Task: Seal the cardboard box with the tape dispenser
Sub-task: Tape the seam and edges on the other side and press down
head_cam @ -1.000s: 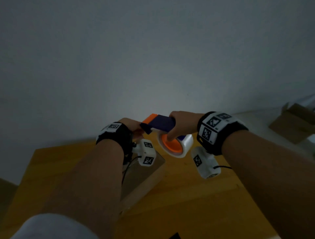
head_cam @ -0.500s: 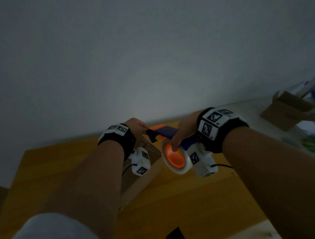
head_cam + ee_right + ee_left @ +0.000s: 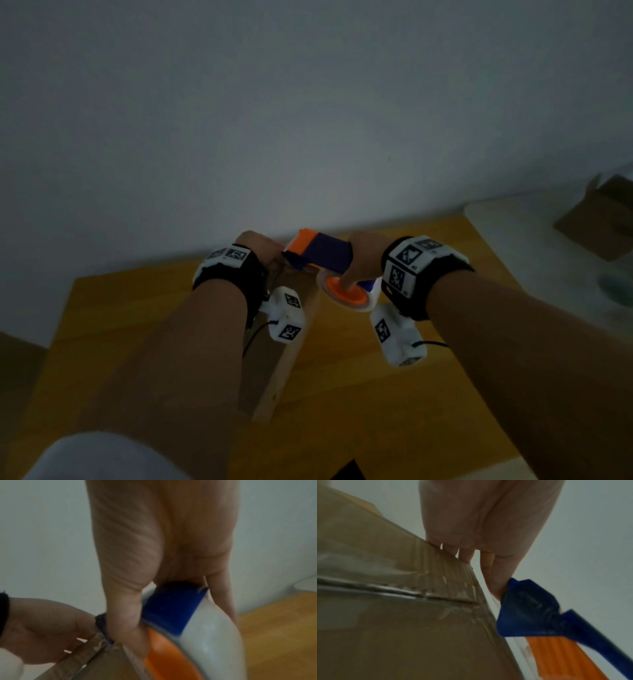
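Observation:
The cardboard box (image 3: 291, 363) lies on the wooden table, mostly hidden under my left forearm. In the left wrist view, clear tape runs along the seam of the box (image 3: 399, 597). My left hand (image 3: 257, 245) curls its fingers (image 3: 462, 550) over the box's far edge. My right hand (image 3: 364, 255) grips the blue and orange tape dispenser (image 3: 320, 253), with one finger in the orange core of the tape roll (image 3: 346, 296). The dispenser's blue head (image 3: 529, 609) sits at the box's far edge, right beside my left fingers. The thumb (image 3: 123, 616) presses the blue frame (image 3: 171, 609).
The wooden table (image 3: 394, 411) ends at a pale wall close behind the box. To the right, on a white surface, stand another open cardboard box (image 3: 596, 222) and a blurred green thing (image 3: 616, 287). A dark object (image 3: 346, 471) pokes in at the bottom edge.
My right hand dipped the dispenser toward the box, then lifted its head again at the far edge. My left hand stayed on that edge.

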`<state>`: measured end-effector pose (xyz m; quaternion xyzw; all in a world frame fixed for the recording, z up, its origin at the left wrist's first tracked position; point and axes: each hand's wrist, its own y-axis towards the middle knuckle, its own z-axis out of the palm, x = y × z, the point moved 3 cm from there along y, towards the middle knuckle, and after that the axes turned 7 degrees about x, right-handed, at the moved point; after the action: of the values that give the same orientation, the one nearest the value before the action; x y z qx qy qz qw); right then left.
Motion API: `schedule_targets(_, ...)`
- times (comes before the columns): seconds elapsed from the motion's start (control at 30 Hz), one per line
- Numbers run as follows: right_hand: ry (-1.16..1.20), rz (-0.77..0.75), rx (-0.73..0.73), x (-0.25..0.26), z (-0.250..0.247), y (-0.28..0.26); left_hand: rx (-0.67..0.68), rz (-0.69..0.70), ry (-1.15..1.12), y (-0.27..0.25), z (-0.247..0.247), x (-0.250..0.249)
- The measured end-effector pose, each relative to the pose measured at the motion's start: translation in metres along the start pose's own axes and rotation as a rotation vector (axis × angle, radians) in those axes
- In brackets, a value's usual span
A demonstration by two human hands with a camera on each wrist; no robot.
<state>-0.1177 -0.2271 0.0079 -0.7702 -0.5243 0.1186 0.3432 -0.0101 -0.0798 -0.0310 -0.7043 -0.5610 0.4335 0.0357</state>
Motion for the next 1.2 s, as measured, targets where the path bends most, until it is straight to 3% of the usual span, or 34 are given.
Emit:
schedule_targets(0.2,-0.043,-0.106,-0.143,0.02,-0.012,0.005,-0.07,-0.07,-0.103,0.001,-0.019,0.012)
schedule_targets(0.27,-0.079,-0.144,-0.179,0.025,-0.024,0.001,-0.171,-0.054,-0.212,-0.009,-0.032,0.006)
schedule_targets(0.33,-0.064,-0.187,-0.182,0.028,-0.033,-0.005,-0.183,-0.025,-0.113,-0.012,-0.036,0.002)
schedule_targets(0.43,-0.103,-0.198,-0.187,0.028,-0.04,-0.011,-0.16,-0.065,-0.358,-0.006,-0.051,0.01)
schedule_targets(0.53,-0.239,-0.123,-0.135,0.013,-0.036,-0.013,-0.183,-0.157,-0.403,-0.007,-0.059,0.04)
schedule_targets(0.73,-0.319,-0.074,-0.126,-0.002,-0.033,-0.008,-0.114,-0.107,-0.389,0.001,-0.06,0.055)
schedule_targets(0.97,-0.268,-0.062,-0.074,0.003,-0.029,0.004,-0.235,-0.07,-0.283,0.008,-0.06,0.052)
schedule_targets(1.2,-0.291,-0.022,-0.05,0.005,-0.035,0.008,-0.18,-0.083,-0.209,0.018,-0.056,0.05)
